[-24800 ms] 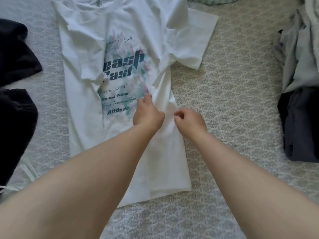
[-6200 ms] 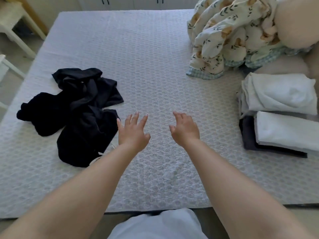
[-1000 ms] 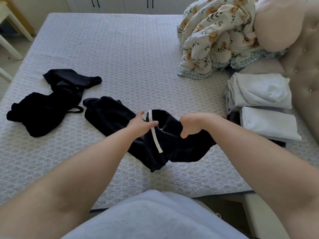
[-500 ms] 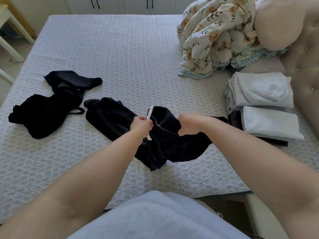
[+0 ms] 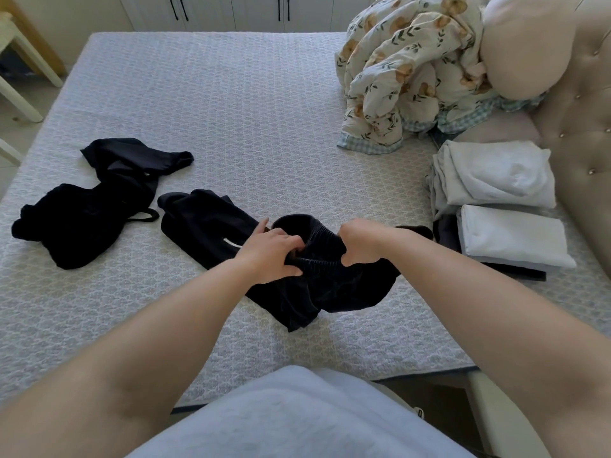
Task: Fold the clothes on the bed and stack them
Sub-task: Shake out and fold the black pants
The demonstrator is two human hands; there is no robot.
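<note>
Left hand [image 5: 276, 252] and right hand [image 5: 362, 241] both curled on waistband of black pants [image 5: 317, 285], lifted off bed [image 5: 231, 110], likely to straighten for folding.

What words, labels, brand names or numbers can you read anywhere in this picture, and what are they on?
None can be read.
The black pants held at the waistband by the left hand and right hand show only a plain white drawstring.
The other black clothes, the folded white stack and the flowered blanket show no print or tags.
</note>
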